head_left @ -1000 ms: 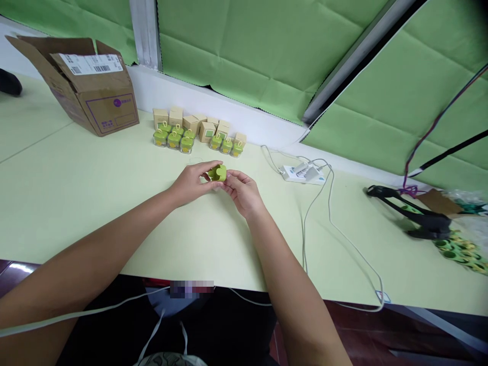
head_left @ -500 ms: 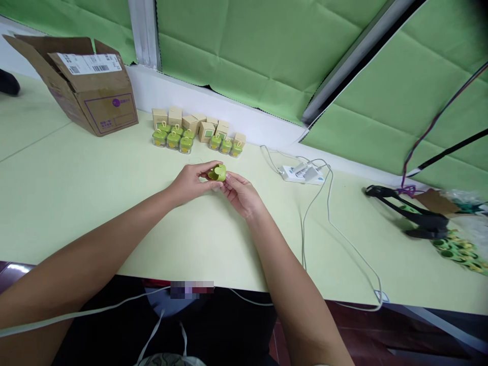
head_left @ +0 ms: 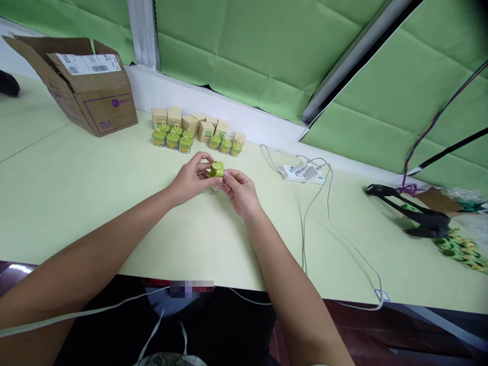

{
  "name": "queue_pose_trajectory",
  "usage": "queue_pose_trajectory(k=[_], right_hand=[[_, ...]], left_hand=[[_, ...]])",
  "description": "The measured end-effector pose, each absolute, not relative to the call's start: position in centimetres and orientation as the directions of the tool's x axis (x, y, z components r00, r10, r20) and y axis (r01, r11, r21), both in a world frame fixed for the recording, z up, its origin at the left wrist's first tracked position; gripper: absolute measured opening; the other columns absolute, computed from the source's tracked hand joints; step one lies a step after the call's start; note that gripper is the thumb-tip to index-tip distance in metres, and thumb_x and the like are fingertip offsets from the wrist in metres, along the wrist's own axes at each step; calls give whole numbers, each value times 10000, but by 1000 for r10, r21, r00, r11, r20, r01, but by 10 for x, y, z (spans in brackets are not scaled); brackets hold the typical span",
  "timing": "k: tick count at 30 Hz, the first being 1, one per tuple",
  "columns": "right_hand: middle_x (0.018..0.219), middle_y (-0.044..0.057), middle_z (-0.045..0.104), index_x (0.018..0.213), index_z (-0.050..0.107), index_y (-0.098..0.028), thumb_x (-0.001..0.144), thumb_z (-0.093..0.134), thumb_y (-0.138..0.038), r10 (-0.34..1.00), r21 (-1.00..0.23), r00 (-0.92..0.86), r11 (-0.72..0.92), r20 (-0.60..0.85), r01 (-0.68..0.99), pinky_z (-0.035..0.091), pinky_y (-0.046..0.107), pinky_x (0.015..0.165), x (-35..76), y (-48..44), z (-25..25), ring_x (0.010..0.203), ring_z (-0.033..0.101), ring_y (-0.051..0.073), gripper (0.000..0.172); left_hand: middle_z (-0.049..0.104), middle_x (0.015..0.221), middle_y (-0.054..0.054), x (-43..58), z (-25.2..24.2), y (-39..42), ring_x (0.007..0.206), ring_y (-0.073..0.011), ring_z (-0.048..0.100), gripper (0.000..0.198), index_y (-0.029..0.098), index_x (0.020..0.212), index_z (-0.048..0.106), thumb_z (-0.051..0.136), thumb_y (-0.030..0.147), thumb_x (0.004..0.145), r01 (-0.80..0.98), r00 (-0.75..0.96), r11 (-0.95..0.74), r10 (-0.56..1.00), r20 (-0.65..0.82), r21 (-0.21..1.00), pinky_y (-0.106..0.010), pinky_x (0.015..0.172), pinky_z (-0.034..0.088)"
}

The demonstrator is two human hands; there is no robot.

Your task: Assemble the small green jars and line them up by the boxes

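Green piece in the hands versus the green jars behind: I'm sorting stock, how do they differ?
The green piece is pinched between left hand and right hand; the green jars stand upright on the table. The piece looks all green; the jars have clear bases. Both share that green.

Pale green table [head_left: 76,203], joint line across its left part. Far left: open cardboard box [head_left: 99,96], lying tilted. Back edge, centre: cluster of small tan boxes [head_left: 190,121], with small green containers [head_left: 173,140] in a row just in front. Right of centre: white power strip [head_left: 301,174]; white cables [head_left: 328,218] trail to the near edge. Far right: black tool [head_left: 417,217], beside it a sheet of green rings [head_left: 461,251].
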State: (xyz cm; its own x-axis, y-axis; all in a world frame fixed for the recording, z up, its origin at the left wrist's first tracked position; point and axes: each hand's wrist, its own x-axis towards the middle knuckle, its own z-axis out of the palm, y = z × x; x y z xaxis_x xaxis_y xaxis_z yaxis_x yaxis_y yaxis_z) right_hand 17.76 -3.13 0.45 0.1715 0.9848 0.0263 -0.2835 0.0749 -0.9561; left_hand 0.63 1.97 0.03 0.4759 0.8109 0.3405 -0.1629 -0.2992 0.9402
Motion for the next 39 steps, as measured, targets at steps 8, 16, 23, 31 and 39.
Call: queue_pose_trajectory(k=[8, 16, 23, 31, 39], right_hand=[[842, -21, 719, 836, 758, -218, 606, 941, -464, 973, -938, 224, 123, 50, -325, 547, 234, 685, 174, -30, 4, 765, 647, 106, 383], [830, -12, 733, 840, 767, -220, 632, 916, -502, 954, -952, 273, 192, 123, -239, 577, 255, 704, 175, -27, -1, 774, 662, 127, 381], [874, 8, 743, 865, 745, -212, 699, 868, -520, 954, -968, 253, 200, 158, -149, 614, 323, 783, 173, -30, -1, 813, 684, 152, 371], [1087, 27, 680, 1014, 654, -237, 664, 895, -510, 958, -971, 167, 239, 233, -14, 610, 311, 774, 166, -35, 5, 862, 669, 149, 505], [1057, 10, 649, 1114, 660, -271, 730, 824, -424, 969, -973, 89, 231, 231, 13, 584, 325, 780, 165, -38, 8, 800, 624, 140, 445]], left_hand=[[727, 1132, -90, 10, -3, 18, 979, -208, 706, 432, 176, 1121, 682, 794, 475, 830, -180, 529, -288, 777, 340, 940, -389, 918, 592], [761, 1036, -83, 11, -7, 26, 972, -235, 719, 355, 170, 1014, 770, 744, 486, 855, -182, 497, -242, 814, 302, 953, -398, 899, 603], [769, 988, -70, 11, -7, 26, 921, -206, 713, 253, 153, 973, 751, 737, 366, 836, -92, 480, -279, 829, 288, 956, -349, 867, 565], [601, 770, 15, 11, -6, 26, 721, -115, 599, 125, 174, 814, 582, 649, 269, 857, -146, 484, -267, 820, 304, 953, -267, 703, 520], [518, 747, 31, 10, -5, 22, 729, -116, 581, 171, 190, 777, 501, 605, 274, 884, -108, 569, -282, 769, 292, 953, -265, 714, 522]])
